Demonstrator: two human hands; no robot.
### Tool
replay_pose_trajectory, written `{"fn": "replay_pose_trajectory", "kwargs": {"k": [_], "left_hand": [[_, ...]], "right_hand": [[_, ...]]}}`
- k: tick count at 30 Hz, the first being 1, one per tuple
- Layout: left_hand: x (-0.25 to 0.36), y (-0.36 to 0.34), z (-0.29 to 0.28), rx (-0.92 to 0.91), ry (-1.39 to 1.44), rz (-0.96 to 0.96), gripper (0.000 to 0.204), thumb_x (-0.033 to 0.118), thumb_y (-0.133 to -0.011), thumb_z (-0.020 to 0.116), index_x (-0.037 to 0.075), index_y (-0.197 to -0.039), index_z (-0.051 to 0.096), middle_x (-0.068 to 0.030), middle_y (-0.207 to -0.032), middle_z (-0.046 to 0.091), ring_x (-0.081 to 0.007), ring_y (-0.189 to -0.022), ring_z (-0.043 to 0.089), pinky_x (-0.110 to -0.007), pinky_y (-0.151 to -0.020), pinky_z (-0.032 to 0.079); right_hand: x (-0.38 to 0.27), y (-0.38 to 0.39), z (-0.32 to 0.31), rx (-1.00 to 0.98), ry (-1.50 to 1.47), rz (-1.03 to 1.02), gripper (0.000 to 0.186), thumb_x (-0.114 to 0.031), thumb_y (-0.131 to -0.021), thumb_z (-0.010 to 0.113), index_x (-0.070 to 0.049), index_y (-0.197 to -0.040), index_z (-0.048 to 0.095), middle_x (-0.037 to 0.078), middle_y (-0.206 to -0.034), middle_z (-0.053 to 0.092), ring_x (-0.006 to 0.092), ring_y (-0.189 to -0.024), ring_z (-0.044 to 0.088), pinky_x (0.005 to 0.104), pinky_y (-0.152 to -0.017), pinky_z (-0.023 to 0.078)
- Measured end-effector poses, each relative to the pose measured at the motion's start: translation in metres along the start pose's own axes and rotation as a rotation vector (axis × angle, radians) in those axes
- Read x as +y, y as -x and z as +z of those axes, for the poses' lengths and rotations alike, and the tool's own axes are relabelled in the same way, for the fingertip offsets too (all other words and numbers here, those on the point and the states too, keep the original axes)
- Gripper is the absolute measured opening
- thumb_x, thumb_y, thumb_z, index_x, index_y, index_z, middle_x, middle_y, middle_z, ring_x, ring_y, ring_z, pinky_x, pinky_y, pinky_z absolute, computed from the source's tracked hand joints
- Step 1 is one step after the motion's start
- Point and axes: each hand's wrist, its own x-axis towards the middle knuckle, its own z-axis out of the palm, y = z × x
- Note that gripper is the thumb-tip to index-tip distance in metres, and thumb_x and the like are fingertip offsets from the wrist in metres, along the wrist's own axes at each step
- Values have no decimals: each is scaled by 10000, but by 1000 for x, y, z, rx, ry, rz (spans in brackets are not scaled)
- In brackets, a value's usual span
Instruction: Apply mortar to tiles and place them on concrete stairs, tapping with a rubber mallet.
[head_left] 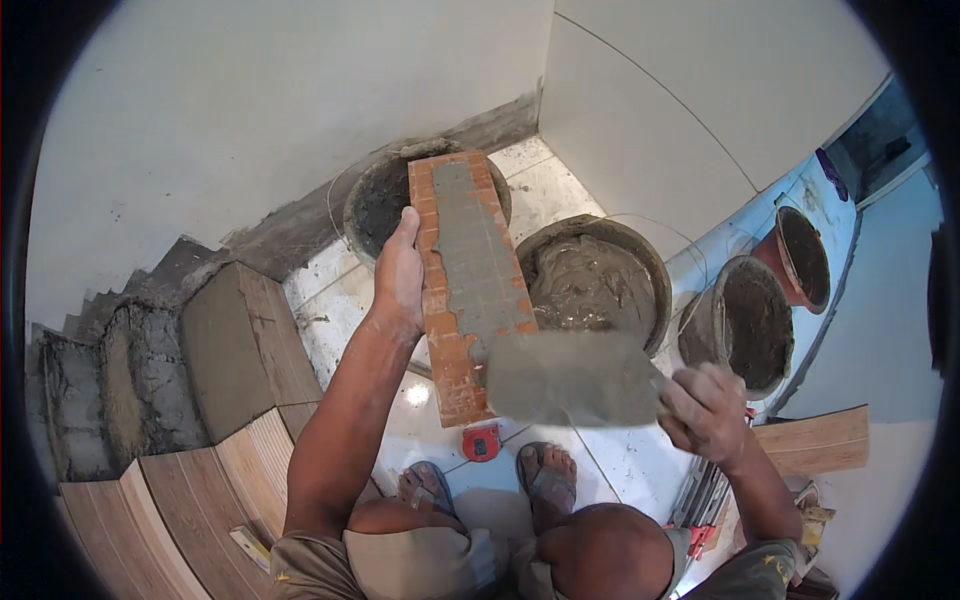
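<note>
Your left hand (400,278) clasps the tile (449,342) by its edge, your right hand (703,408) the trowel (575,380). The tile is probably stiff but brittle; better hold bare edges.

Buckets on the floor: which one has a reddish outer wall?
The far-right bucket, just beyond the grey bucket near the right hand. Its outside is reddish; the other three look grey or dark.

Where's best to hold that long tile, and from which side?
Probably the left long edge, from the left, as the left hand does: that border of the tile is mostly bare, while mortar coats the middle of its face. The trowel in the right hand overlaps its lower right.
</note>
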Motion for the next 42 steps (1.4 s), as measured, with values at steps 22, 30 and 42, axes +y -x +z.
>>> {"fn": "replay_pose_trajectory", "kwargs": {"k": [22, 30, 42], "left_hand": [[-1, 30, -73, -289, 446, 139, 949, 793, -1034, 288, 58, -1627, 388, -195, -1530, 558, -352, -1391, 560, -545, -1173, 443], [-21, 27, -82, -350, 403, 27, 889, 719, -1081, 242, 37, -1641, 352, -245, -1558, 518, -364, -1404, 553, -543, -1163, 455], [-69, 40, -27, -476, 204, -286, 864, 721, -1090, 212, 65, -1625, 383, -178, -1509, 580, -326, -1343, 613, -505, -1125, 517]], "right_hand": [[-3, 44, 27, -18, -196, 499, 419, -98, -846, 807, 56, -1204, 655, 184, -941, 636, 355, -737, 595, 412, -679, 484], [-9, -48, -30, -465, -703, 366, 419, -288, -899, 856, 1, -1164, 710, 145, -812, 690, 350, -709, 696, 426, -635, 526], [69, -106, -24, -622, -597, 602, 416, -403, -1025, 708, 12, -1037, 694, 172, -880, 733, 333, -762, 686, 427, -690, 525]]}}
